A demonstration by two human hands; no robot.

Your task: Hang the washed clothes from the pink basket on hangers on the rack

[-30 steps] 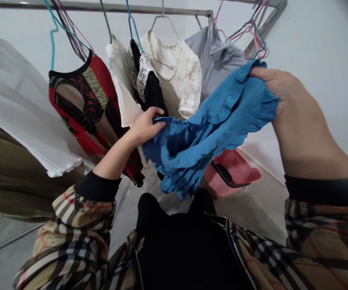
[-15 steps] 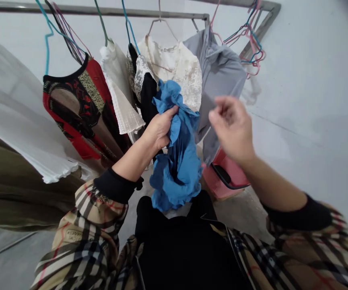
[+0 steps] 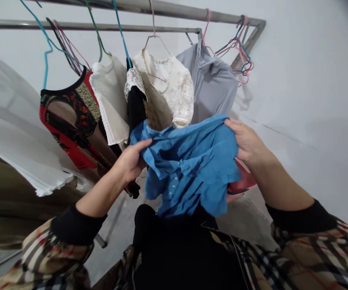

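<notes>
I hold a blue shirt (image 3: pixel 188 165) spread out in front of me at chest height. My left hand (image 3: pixel 130 161) grips its left edge with closed fingers. Its right edge is pinched by my right hand (image 3: pixel 246 141). The shirt hangs down between both hands, and a row of small buttons shows near its middle. Right behind it a metal clothes rack (image 3: pixel 101 26) carries several garments on hangers.
On the rack hang a red and black top (image 3: pixel 71 121), a white knit top (image 3: pixel 110 100), a cream lace blouse (image 3: pixel 167 88) and a grey shirt (image 3: pixel 213 84). Empty coloured hangers (image 3: pixel 240 52) bunch at the rack's right end. A pink basket (image 3: pixel 241 181) sits on the floor behind the shirt.
My right hand, which had let go half a second ago, has taken hold of the blue shirt again. The bunched shirt is now spread wide between both hands.
</notes>
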